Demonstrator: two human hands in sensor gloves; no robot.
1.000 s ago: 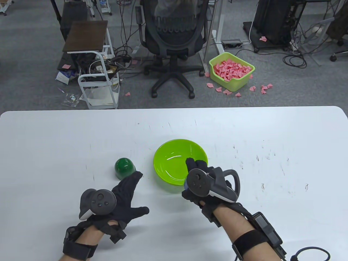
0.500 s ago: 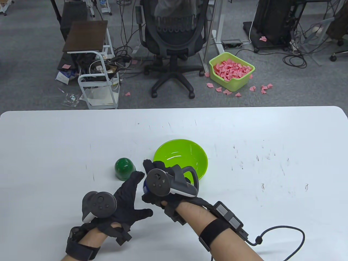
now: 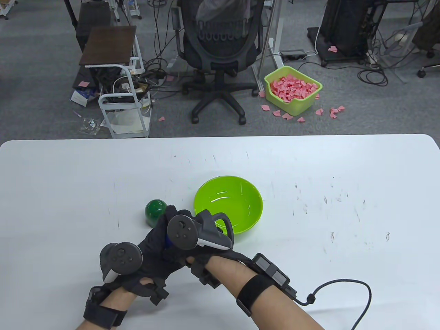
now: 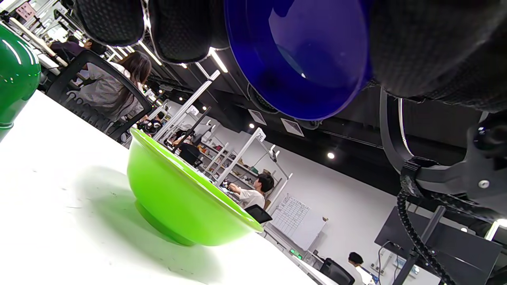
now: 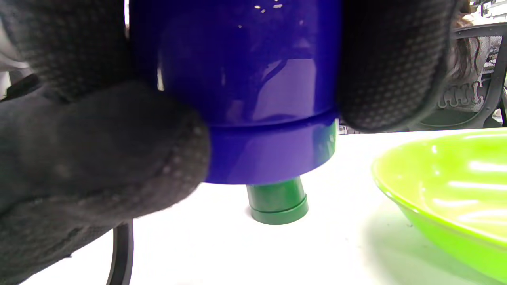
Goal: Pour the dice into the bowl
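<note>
My right hand [image 3: 178,228] grips a dark blue cup [image 5: 245,91] mouth down, a little above the table; only a sliver of the cup [image 3: 168,240] shows in the table view. From below, in the left wrist view, the cup's mouth [image 4: 301,59] is uncovered and I see no dice inside. My left hand [image 3: 151,249] lies partly under the right hand, with no grip on anything showing; whether it touches the cup I cannot tell. The lime green bowl [image 3: 228,202] stands empty just to the right. A dark green cup [image 3: 155,211] stands upside down just beyond the hands.
The white table [image 3: 343,172] stretches wide on both sides of the bowl. The right forearm's cable [image 3: 343,285] loops over the table near the front edge. An office chair [image 3: 220,51] and a bin of pink bits [image 3: 292,89] stand on the floor beyond.
My right hand has moved left from over the bowl to above my left hand, close to the green cup. My left hand has stayed almost in place.
</note>
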